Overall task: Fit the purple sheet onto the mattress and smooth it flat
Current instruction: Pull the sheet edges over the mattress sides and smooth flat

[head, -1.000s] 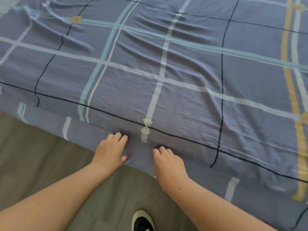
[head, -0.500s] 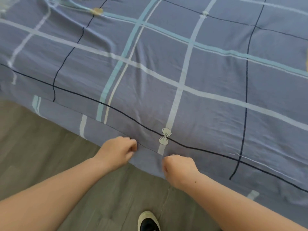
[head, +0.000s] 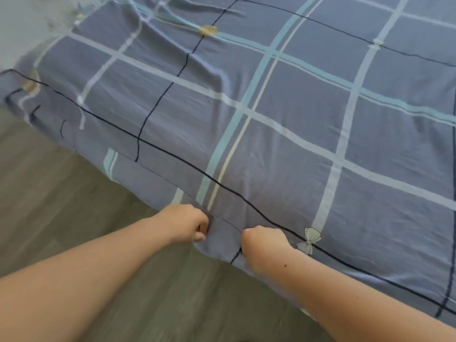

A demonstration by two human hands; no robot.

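Purple checked sheet point(head: 296, 144) lay wrinkled; we clutched its hanging edge in our left hand point(head: 183, 224) and right hand point(head: 265, 243), above grey floor point(head: 61, 206).

The sheet point(head: 308, 144) is purple, crossed by white, pale blue, cream and thin navy stripes, with a white bow print point(head: 309, 240) at lower right. The floor point(head: 49, 206) is grey-brown wood grain.

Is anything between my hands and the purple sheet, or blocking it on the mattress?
Nothing visible. The left hand and right hand both grip the purple sheet at the bed's near edge; only wrinkles show on top.
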